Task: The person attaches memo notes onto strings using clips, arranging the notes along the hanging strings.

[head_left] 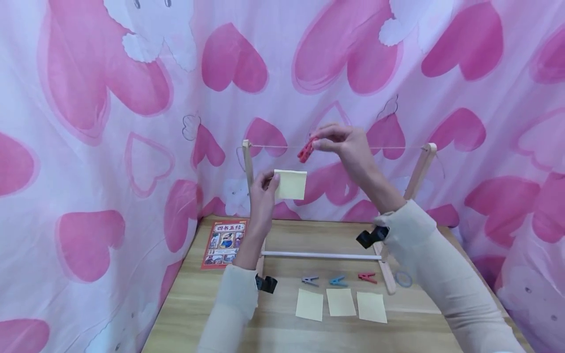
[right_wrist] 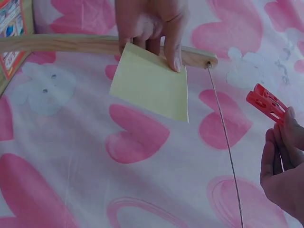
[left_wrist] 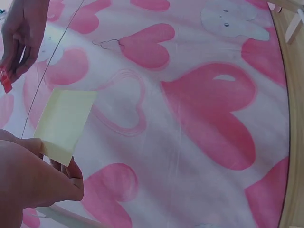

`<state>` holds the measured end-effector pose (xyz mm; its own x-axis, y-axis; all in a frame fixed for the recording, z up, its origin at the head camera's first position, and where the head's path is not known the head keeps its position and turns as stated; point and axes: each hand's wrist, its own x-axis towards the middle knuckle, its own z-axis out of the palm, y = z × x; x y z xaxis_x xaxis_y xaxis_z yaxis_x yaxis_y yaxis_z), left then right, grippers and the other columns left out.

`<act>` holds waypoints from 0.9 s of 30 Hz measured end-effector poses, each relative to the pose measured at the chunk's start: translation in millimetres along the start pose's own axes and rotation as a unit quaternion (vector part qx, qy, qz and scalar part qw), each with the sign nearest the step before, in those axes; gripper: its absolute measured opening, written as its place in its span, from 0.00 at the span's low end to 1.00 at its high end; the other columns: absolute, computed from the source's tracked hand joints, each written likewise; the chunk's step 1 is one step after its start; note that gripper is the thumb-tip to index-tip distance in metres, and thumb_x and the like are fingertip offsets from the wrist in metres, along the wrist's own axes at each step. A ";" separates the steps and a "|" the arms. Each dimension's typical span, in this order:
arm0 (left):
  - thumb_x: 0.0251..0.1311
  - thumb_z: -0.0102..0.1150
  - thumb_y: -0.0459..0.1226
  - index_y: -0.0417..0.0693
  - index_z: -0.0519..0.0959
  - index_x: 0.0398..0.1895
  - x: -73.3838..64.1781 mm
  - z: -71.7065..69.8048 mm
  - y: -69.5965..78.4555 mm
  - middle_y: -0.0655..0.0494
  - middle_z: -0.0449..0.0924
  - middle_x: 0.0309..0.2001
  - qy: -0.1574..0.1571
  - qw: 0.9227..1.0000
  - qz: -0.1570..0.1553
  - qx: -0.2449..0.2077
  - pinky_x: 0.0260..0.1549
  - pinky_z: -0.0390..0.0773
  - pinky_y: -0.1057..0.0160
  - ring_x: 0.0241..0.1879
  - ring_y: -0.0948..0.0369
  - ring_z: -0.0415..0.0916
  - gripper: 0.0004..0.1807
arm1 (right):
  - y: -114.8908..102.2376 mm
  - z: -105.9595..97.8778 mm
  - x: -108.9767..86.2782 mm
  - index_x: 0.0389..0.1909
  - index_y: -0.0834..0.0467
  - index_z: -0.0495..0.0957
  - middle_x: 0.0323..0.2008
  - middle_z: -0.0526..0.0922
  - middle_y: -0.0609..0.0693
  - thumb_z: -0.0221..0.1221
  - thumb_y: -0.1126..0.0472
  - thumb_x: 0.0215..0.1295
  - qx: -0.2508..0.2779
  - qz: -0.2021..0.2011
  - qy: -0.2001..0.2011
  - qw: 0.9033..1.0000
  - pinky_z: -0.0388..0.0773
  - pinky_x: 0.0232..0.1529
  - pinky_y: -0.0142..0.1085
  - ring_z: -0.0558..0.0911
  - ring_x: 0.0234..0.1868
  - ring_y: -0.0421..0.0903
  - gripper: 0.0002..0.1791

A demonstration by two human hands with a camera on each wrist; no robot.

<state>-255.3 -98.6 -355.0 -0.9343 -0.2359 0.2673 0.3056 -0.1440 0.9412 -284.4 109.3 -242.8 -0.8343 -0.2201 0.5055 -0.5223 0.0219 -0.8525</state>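
Pinched between thumb and fingers, a pale yellow sticky note hangs from the person's left hand, held up in the air near the string. Just above and to its right, the right hand grips a red plastic clothespin by its handle end, its nose tipped down toward the note but apart from it. From where I stand, I cannot tell whether the clothespin touches the string.

That string runs between two wooden posts, joined lower down by a white rod. On the wooden table, three more clothespins lie in a row, greyish purple, blue and red, with three yellow notes spread before them. A pale blue ring sits beside the right post's foot; a red-bordered booklet lies at the left. Behind everything hangs a pink heart-patterned curtain.
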 end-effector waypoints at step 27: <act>0.84 0.56 0.35 0.36 0.80 0.65 32.3 16.0 32.3 0.42 0.80 0.63 0.042 0.998 0.013 0.034 0.61 0.82 0.55 0.59 0.53 0.79 0.15 | 5.7 29.8 62.8 0.41 0.69 0.92 0.40 0.89 0.53 0.73 0.71 0.67 -0.114 0.012 -0.050 0.992 0.84 0.46 0.32 0.85 0.43 0.46 0.06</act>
<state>-278.5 -95.5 -312.7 -0.9068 -0.3189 0.2757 0.3132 -0.0717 0.9470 -334.5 66.5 -219.8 -0.8313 -0.3120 0.4601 -0.5384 0.2461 -0.8059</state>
